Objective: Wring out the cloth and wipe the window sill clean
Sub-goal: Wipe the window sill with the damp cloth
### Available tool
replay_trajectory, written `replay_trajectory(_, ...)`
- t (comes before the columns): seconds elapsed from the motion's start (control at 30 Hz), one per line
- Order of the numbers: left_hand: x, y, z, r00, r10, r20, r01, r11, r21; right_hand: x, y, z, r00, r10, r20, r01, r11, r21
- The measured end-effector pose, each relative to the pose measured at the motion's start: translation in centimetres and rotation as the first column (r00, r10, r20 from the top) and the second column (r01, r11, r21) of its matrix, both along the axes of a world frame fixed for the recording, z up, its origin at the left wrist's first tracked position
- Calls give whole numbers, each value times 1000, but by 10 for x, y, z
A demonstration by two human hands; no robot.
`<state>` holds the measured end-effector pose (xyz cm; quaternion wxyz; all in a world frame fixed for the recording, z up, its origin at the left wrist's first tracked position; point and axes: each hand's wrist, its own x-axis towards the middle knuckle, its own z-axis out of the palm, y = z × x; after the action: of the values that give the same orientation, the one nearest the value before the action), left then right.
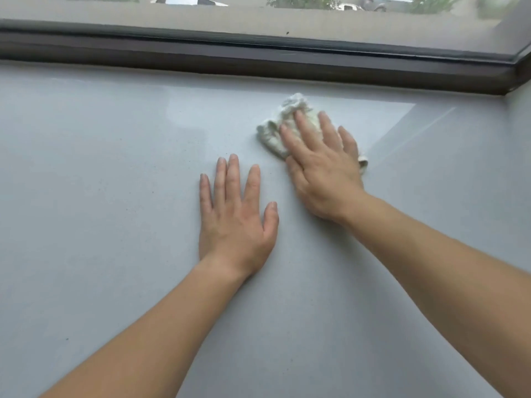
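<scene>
small crumpled off-white cloth (283,126) pinned flat under right hand (321,165), on pale grey glossy window sill (115,168) near dark window frame (258,57).

looks soft, light, limp and probably damp; likely bunches and slides easily, so press with a spread palm rather than pinch. right hand flat, fingers splayed on the cloth; left hand (235,216) flat, wide, empty, bracing just beside.

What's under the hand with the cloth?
The right hand presses flat on a crumpled white cloth on the grey sill. The cloth's middle is hidden beneath it.
</scene>
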<state>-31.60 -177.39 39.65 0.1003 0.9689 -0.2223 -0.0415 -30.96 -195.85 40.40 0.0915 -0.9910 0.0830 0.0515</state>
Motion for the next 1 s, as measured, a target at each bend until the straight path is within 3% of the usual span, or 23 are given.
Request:
replay_trajectory(0.1, -1, -3, -3, 1000, -2, -3, 3, 999, 50, 11, -23, 4, 986, 169, 3, -169, 985, 15)
replay_trajectory(0.23, 0, -3, -2, 1000, -12, 0, 12, 997, 78, 59, -22, 0, 999, -32, 30, 31, 999, 24)
replay_trajectory(0.4, 0, -3, -3, 1000, -22, -11, 23, 996, 82, 38, -60, 2, 990, 142, 10, -142, 990, 22)
replay_trajectory(0.57, -1, -2, -1, 999, -20, -31, 23, 996, 90, -1, -128, 5, 995, -102, 17, 102, 995, 13)
replay_trajectory(0.7, -1, -3, -1, 999, -13, -39, 16, 995, 94, -7, -79, 2, 937, -344, 52, 343, 939, 35)
replay_trajectory(0.77, -2, -3, -1, 999, -12, -38, 16, 996, 93, -21, -62, 0, 961, -271, 50, 271, 962, 19)
replay_trajectory(0.87, -3, -1, -1, 999, -16, -38, 20, 995, 99, -39, -102, 4, 990, -138, 18, 138, 990, 4)
replay_trajectory(1.0, -4, -2, -1, 999, -12, -35, 16, 995, 101, -35, -138, 2, 895, -442, 54, 443, 896, -14)
